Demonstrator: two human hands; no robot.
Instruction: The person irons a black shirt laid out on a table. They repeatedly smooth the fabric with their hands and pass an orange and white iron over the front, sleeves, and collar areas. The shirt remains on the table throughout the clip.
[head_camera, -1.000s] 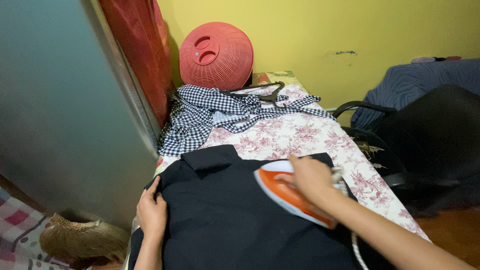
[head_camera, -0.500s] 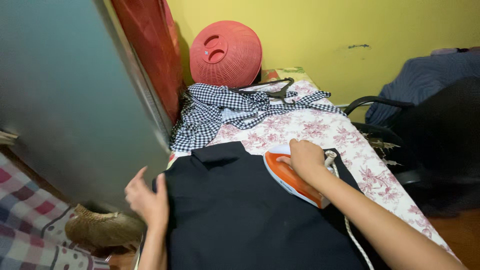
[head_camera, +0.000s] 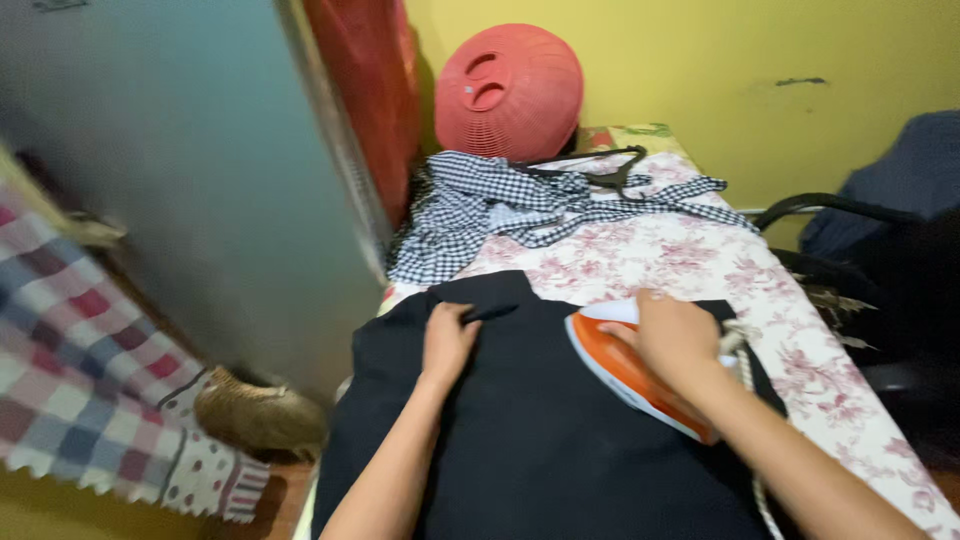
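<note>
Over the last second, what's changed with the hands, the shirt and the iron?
The left hand left the dark shirt's left edge, lifted briefly, and now presses flat near the collar. The right hand kept its grip on the orange iron, which stayed on the shirt's upper right part. The checked garment, hanger and red basket lie as before.

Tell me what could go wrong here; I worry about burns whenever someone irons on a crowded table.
The left hand presses the dark shirt at its collar, close beside the orange iron held by the right hand; a sideways stroke might burn the fingers. The iron's cord trails over the shirt by the wrist and could snag. The checked garment and black hanger crowd the floral cover ahead, limiting room to shift the shirt.
</note>
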